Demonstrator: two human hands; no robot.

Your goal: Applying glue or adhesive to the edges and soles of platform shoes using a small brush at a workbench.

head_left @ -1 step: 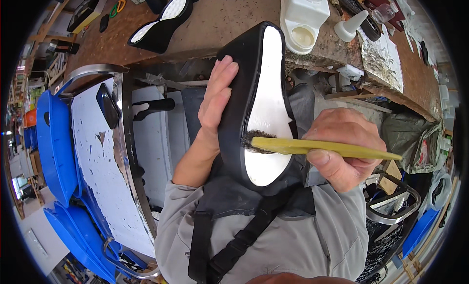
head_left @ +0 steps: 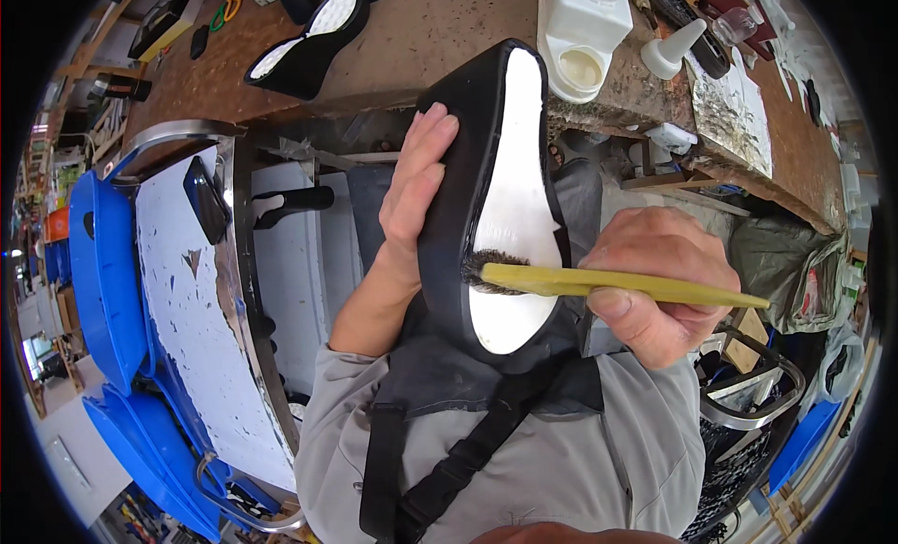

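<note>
A black wedge shoe sole with a bare white upper face is propped at a slant over my lap, its high end pointing at the bench. My left hand holds its left side, fingers laid along the black wall; the far side of this grip is hidden. Between the thumb and fingers of my right hand is a brush with a yellow-green handle. Its dark bristles press on the white face near the wider, closer end, at the left edge.
On the brown workbench lies another black wedge sole with white inside. A white plastic container and a white nozzle bottle stand at the right. Blue bins and a worn white panel are at my left.
</note>
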